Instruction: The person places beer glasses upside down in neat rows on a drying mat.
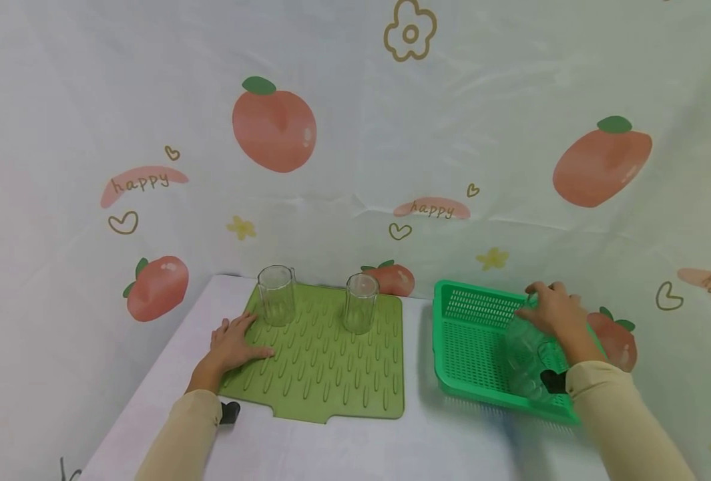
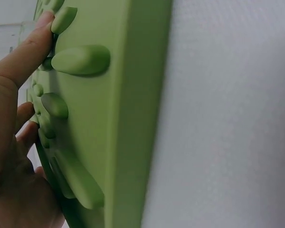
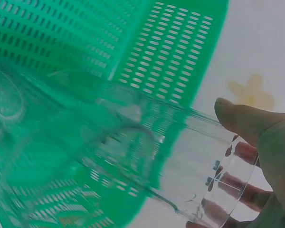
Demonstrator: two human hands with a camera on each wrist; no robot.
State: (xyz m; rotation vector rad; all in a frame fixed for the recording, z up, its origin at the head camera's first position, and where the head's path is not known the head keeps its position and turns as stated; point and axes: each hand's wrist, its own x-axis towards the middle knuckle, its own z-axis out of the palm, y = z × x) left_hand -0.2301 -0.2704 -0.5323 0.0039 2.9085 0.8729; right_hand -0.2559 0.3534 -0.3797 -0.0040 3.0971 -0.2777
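My right hand (image 1: 556,310), over the right part of the green basket (image 1: 481,394), grips a clear glass mug (image 3: 194,156) by one end. Thumb and fingers curl round that end in the right wrist view, while the rest of the mug slants over the basket. More clear glassware (image 3: 4,99) lies inside. My left hand (image 1: 229,347) rests with spread fingers on the left edge of a ridged green drying mat (image 1: 331,374). Two clear glass mugs stand upright toward the mat's back: the left mug (image 1: 277,297), close to my left fingertips, and the right mug (image 1: 360,306).
Mat and basket stand side by side on a white-covered table (image 1: 418,427), with a strip of cloth between them. Behind them hangs a pale curtain (image 1: 343,167) printed with fruit and flowers. The basket has raised, slotted walls.
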